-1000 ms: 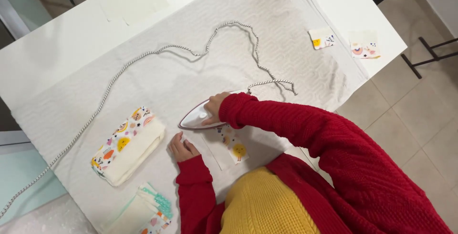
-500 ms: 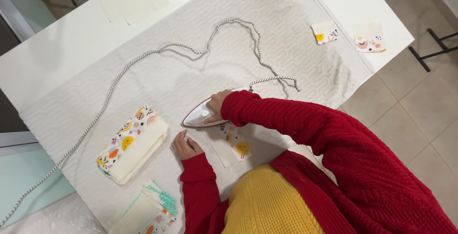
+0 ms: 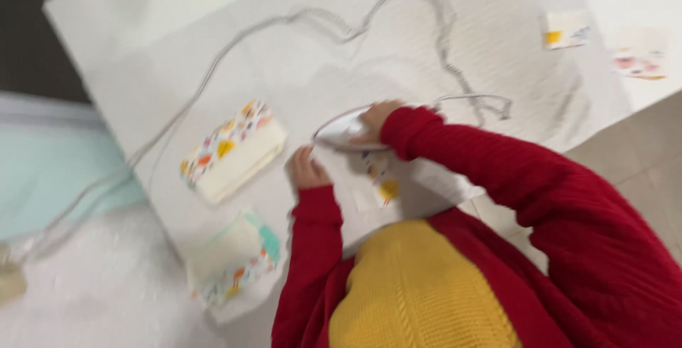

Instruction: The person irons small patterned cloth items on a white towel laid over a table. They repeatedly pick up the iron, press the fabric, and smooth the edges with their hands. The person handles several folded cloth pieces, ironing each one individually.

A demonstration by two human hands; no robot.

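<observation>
While the view has swung and blurred since a second ago, the right hand [image 3: 373, 117] keeps its grip on the iron [image 3: 341, 129], mid-frame on the padded table [image 3: 497, 50]; ironing continues on the same spot. Left hand [image 3: 307, 170] rests flat, fingers loosely curled, pinning the small printed cloth [image 3: 383, 181]. Counts: one iron, one cord [image 3: 298, 18], two folded cloth stacks [image 3: 231, 150] lower left, two small pieces [image 3: 566, 37] upper right.
</observation>
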